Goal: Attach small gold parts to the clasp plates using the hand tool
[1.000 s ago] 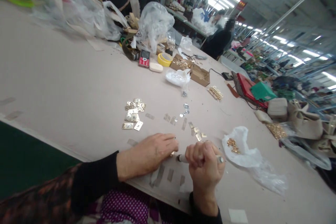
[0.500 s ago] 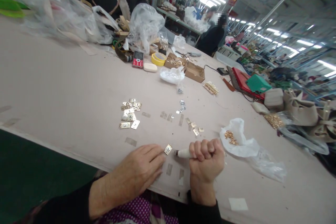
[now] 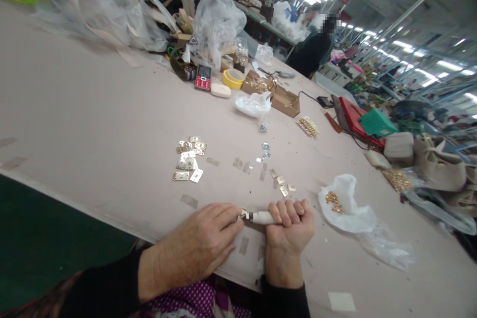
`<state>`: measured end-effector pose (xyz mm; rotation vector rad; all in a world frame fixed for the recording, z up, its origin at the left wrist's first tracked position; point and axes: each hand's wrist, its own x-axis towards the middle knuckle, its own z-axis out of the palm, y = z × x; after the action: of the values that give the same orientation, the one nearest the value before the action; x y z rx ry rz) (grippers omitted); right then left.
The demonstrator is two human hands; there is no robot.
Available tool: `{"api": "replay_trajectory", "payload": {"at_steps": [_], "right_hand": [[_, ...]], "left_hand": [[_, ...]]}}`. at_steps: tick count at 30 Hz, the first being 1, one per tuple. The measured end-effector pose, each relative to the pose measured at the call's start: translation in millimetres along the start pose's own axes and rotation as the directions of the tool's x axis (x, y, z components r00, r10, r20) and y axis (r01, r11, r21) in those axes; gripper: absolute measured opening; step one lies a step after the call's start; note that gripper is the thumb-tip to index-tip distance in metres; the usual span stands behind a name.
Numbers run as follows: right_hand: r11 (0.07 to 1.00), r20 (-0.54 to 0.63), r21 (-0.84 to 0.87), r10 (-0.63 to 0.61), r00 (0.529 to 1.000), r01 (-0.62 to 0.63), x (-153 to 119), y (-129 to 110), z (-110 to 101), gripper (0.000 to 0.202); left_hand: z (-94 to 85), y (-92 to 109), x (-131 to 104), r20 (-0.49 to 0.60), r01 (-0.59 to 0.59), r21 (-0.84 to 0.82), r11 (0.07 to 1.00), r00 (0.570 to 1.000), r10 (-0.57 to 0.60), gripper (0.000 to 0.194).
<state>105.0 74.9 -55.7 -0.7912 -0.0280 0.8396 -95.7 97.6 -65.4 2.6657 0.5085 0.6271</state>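
My left hand is closed at the front of the table, its fingertips pinching a small gold metal plate, mostly covered by the fingers. My right hand is wrapped round a hand tool with a white-wrapped handle. The tool points left and its short metal tip meets the plate; the exact kind of tool is unclear. Farther left lies a loose pile of gold metal plates. Several smaller plates and silver discs lie beyond my right hand.
A white plastic bag with gold fittings lies to the right. Behind are an open cardboard box, yellow tape, a red phone and plastic bags. Beige handbags line the right side. Another person is in the background.
The tool's tip has moved left onto the plate, which my left fingers now cover more. The whole view has shifted slightly.
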Motion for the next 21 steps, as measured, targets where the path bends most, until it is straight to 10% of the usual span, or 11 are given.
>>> {"api": "replay_trajectory", "payload": {"at_steps": [21], "right_hand": [[0.989,0.296,-0.147,0.068,0.953,-0.024,3,2,25,0.038]], "left_hand": [[6.5,-2,2,-0.018,0.108,-0.144,0.984,0.994,-0.112,0.02]]}}
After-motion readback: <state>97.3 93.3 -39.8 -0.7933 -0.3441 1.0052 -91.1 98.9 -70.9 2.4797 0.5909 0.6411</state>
